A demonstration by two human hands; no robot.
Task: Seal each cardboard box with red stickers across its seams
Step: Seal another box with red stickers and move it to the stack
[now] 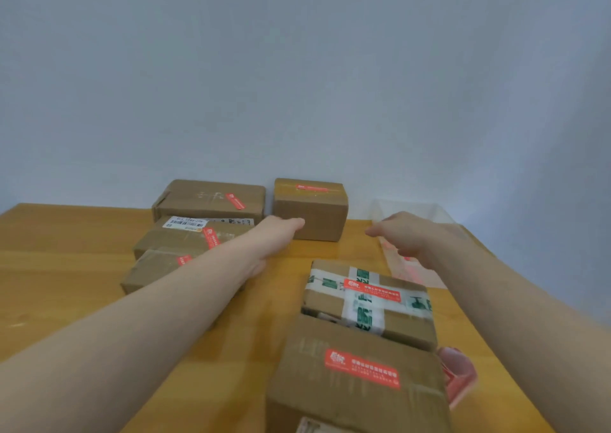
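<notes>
Several brown cardboard boxes lie on a wooden table [66, 267]. A small box [317, 214] stands at the back centre with a red sticker [312, 188] on its top seam. My left hand [281, 232] reaches forward and its fingertips touch the lower left of this box's front face. My right hand [406, 234] is stretched out to the right of the box, fingers pointing left at it, a short gap away and holding nothing. A clear plastic sheet with red stickers [413, 267] lies under my right hand.
Three boxes with red stickers are grouped at the back left [211, 197] [191, 237] [155, 269]. A box with green-and-white tape [370, 303] and a larger box [357, 376], both stickered, sit near me. A reddish clear object [459, 373] lies beside the larger box.
</notes>
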